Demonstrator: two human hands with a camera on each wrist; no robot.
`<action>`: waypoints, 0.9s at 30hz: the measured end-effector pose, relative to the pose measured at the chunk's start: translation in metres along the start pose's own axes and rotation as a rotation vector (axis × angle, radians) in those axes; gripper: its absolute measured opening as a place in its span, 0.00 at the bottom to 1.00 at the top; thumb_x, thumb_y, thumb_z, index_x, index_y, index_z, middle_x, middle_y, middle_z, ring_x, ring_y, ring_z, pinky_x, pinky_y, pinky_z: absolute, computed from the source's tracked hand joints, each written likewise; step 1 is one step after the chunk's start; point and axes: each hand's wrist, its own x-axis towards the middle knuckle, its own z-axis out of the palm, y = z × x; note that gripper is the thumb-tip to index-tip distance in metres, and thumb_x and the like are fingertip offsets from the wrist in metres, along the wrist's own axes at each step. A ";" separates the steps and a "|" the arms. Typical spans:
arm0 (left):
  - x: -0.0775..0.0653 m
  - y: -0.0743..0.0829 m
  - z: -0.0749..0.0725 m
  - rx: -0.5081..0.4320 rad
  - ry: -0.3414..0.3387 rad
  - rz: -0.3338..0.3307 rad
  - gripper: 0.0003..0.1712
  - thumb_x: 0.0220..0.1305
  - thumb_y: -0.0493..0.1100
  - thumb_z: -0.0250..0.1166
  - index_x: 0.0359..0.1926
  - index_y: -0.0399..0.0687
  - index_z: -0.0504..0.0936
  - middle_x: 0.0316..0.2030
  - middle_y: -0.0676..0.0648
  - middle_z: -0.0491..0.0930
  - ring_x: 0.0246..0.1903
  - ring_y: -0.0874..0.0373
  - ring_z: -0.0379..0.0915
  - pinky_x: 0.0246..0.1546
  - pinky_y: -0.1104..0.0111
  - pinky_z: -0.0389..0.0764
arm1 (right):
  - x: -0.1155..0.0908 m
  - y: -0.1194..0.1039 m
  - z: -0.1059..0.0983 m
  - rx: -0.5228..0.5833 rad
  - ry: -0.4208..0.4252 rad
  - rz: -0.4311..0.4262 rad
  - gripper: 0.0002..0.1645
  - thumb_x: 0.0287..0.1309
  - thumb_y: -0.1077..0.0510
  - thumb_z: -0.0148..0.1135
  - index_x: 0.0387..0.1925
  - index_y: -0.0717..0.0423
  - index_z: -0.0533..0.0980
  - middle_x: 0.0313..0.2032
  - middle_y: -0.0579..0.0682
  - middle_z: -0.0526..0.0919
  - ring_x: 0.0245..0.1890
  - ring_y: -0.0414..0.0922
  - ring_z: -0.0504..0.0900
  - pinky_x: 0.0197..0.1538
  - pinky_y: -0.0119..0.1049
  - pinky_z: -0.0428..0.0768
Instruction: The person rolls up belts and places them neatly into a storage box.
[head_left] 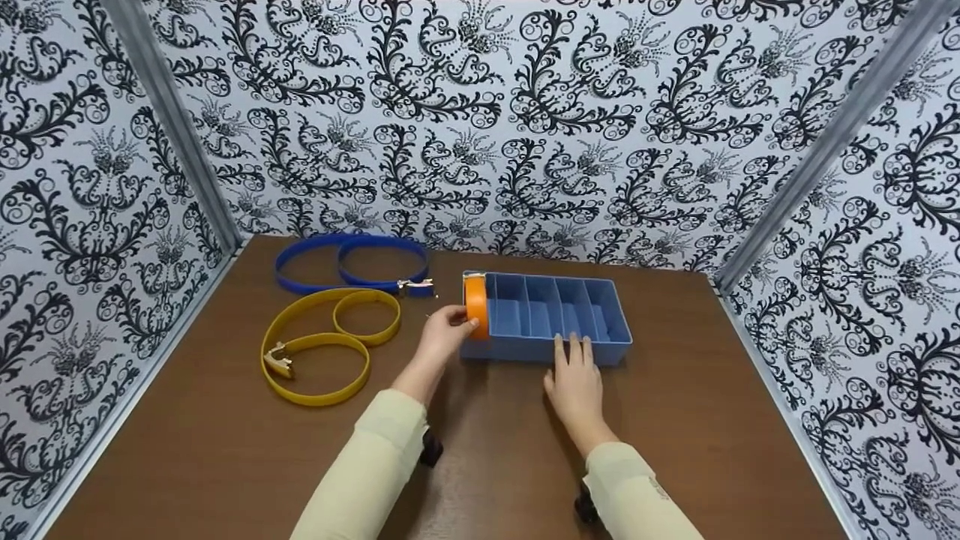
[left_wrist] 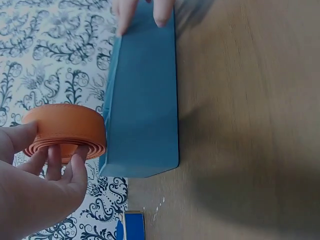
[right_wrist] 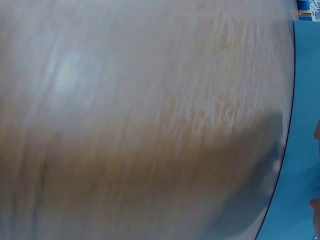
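Note:
My left hand [head_left: 442,335] pinches a coiled orange belt [head_left: 476,304], thumb outside the roll and fingertips in its coils. The belt stands on edge over the leftmost end of a blue divided box [head_left: 544,350], its metal buckle at the far rim. In the left wrist view, the rolled belt [left_wrist: 70,122] lies right at the rim of the box [left_wrist: 142,100]. My right hand [head_left: 577,382] rests on the near wall of the box with its fingers stretched out over the rim. In the right wrist view only its fingertips show against the blue wall [right_wrist: 295,175].
Left of the box, a yellow belt [head_left: 315,400] lies in loose loops on the brown table [head_left: 487,465]. Behind it is a loosely looped blue belt [head_left: 307,242] with a metal buckle. Patterned walls [head_left: 480,112] enclose the table at the back and both sides.

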 end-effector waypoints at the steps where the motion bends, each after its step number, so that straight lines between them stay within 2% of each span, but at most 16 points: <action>1: 0.002 0.001 0.001 0.006 0.000 -0.001 0.20 0.63 0.33 0.65 0.53 0.25 0.77 0.46 0.33 0.80 0.47 0.43 0.76 0.50 0.59 0.78 | 0.000 0.000 0.000 -0.001 -0.001 0.001 0.41 0.52 0.55 0.69 0.67 0.61 0.67 0.64 0.66 0.67 0.66 0.65 0.61 0.51 0.58 0.76; 8: 0.019 0.005 0.005 0.027 -0.022 -0.067 0.20 0.64 0.34 0.64 0.55 0.27 0.77 0.47 0.34 0.80 0.47 0.44 0.77 0.50 0.60 0.78 | -0.001 -0.003 -0.002 0.011 0.003 0.008 0.40 0.52 0.57 0.70 0.66 0.61 0.68 0.64 0.66 0.67 0.66 0.65 0.61 0.50 0.57 0.76; 11: 0.026 0.004 0.004 0.043 -0.017 -0.076 0.19 0.64 0.34 0.64 0.54 0.26 0.78 0.48 0.33 0.80 0.47 0.44 0.77 0.50 0.59 0.78 | -0.001 -0.004 -0.002 0.007 0.011 0.001 0.40 0.51 0.57 0.70 0.66 0.61 0.68 0.64 0.66 0.67 0.66 0.65 0.61 0.49 0.57 0.77; 19: 0.041 -0.007 0.008 0.094 -0.025 -0.031 0.17 0.62 0.33 0.64 0.50 0.25 0.80 0.47 0.33 0.81 0.47 0.43 0.77 0.51 0.59 0.76 | -0.002 -0.002 0.000 -0.006 0.071 -0.016 0.41 0.49 0.58 0.71 0.65 0.62 0.69 0.62 0.67 0.68 0.65 0.66 0.62 0.46 0.57 0.78; 22: 0.043 -0.013 0.011 0.100 -0.036 -0.020 0.17 0.62 0.33 0.64 0.49 0.26 0.81 0.47 0.33 0.81 0.47 0.43 0.77 0.51 0.58 0.76 | -0.002 -0.002 0.002 -0.016 0.094 -0.026 0.41 0.48 0.59 0.72 0.65 0.63 0.69 0.61 0.67 0.70 0.64 0.66 0.64 0.46 0.55 0.79; 27: 0.044 -0.025 0.017 0.174 -0.025 0.017 0.16 0.61 0.34 0.66 0.47 0.26 0.82 0.45 0.34 0.82 0.46 0.43 0.78 0.50 0.58 0.77 | -0.004 -0.001 0.003 -0.034 0.112 -0.038 0.41 0.48 0.59 0.72 0.65 0.63 0.69 0.61 0.67 0.70 0.64 0.65 0.65 0.45 0.54 0.80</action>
